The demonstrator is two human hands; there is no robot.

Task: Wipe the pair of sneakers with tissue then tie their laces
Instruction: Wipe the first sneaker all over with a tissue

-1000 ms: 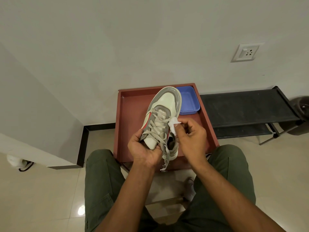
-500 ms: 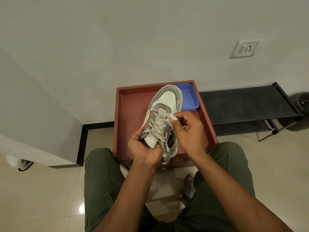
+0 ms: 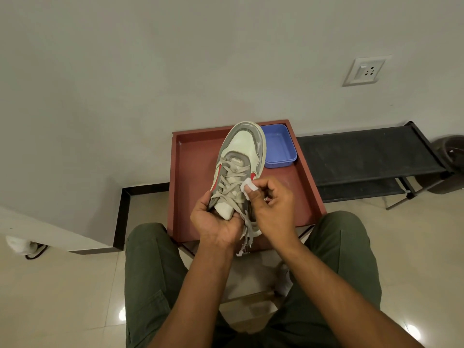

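Note:
A white and grey sneaker (image 3: 244,146) with red accents is held up over the red-brown tray (image 3: 193,177), toe pointing away from me. My left hand (image 3: 216,222) grips it from below at the heel and tongue. My right hand (image 3: 271,204) pinches a small white tissue (image 3: 247,188) and presses it against the sneaker's right side beside the laces. The grey laces (image 3: 244,232) are loose and dangle below my hands. A pale shape on the floor between my legs (image 3: 283,280) may be the second sneaker, mostly hidden.
A blue plastic tub (image 3: 280,149) sits in the tray's far right corner. A black shoe rack (image 3: 364,154) stands to the right against the wall, with a dark bin (image 3: 452,156) beyond it. My knees flank the tray. A cardboard box (image 3: 247,307) lies on the floor below.
My right hand has slid the tissue down the sneaker's right side, from near the toe panel towards the laces. The left hand keeps its hold on the heel.

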